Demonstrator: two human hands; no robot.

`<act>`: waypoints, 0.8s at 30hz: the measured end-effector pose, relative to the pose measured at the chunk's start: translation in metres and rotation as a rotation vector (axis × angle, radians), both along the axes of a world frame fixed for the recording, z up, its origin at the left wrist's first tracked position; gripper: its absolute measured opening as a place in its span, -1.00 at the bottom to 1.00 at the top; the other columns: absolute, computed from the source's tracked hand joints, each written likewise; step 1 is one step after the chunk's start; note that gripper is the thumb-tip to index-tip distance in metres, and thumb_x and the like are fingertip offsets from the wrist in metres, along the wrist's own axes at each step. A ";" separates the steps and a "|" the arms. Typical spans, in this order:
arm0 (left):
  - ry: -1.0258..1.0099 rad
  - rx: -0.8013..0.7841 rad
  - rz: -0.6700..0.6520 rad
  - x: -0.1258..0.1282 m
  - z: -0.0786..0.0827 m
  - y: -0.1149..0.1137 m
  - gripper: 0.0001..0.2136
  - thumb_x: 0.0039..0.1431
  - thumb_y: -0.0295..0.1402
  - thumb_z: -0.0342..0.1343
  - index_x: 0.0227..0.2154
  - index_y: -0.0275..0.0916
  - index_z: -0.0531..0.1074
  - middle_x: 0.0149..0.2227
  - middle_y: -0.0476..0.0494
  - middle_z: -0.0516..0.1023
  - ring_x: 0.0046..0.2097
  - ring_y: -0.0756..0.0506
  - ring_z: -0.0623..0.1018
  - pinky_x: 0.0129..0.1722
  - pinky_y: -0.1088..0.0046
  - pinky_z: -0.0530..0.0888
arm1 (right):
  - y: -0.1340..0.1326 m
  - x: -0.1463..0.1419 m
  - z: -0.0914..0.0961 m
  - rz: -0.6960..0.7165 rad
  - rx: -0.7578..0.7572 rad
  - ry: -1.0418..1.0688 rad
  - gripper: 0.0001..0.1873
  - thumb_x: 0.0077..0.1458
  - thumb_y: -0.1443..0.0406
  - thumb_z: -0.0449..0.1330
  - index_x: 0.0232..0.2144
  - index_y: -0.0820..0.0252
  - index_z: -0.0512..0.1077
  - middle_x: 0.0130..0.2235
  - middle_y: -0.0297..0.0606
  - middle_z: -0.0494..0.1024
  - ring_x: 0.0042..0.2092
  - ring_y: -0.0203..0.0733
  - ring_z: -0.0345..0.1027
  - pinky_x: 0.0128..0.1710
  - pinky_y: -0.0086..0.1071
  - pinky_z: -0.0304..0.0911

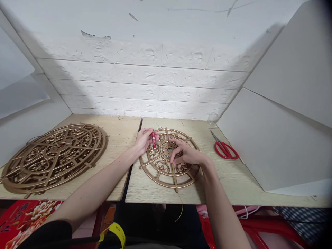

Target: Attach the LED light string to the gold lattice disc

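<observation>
My left hand [144, 141] is closed around a slim red tube with a silver band [154, 139], held upright over the left part of a round bronze-coloured lattice disc [166, 185]. The disc lies flat on the table and has scrollwork panels and spokes. Over its right half, my right hand [184, 154] has thumb and index finger pinched near a spoke. Whatever those fingers hold is too small to make out. A thin dark wire [162, 126] curves above the disc between the hands. Below the disc, a thin yellowish thread [181, 211] hangs over the table edge.
To the left lies a stack of similar lattice discs [55, 157]. Red-handled scissors [225, 149] rest on the right. A narrow gap [129, 180] separates the two tabletops. White panels [280, 138] and a brick-pattern wall [153, 83] enclose the table.
</observation>
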State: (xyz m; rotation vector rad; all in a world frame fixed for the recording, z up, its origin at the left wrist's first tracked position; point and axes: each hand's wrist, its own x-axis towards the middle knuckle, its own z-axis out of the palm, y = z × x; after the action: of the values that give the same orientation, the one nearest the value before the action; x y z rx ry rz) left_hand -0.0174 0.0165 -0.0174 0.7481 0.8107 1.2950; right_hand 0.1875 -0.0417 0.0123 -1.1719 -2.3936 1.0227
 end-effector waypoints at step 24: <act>0.017 0.007 -0.009 -0.001 -0.001 0.001 -0.91 0.10 -0.47 0.09 -0.38 -0.30 0.27 -0.48 -0.13 0.52 -0.50 -0.01 0.52 -0.46 0.47 0.49 | 0.005 -0.015 -0.012 -0.216 0.301 0.247 -0.86 0.17 0.21 0.08 -0.33 0.13 0.38 0.00 -0.22 0.36 0.15 -0.09 0.11 0.14 -0.13 0.00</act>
State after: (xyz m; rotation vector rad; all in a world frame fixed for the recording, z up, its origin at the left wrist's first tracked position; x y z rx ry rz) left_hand -0.0185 0.0172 -0.0184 0.7679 0.8158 1.2856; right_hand 0.1722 -0.0369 0.0006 -1.0941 -2.0864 0.6673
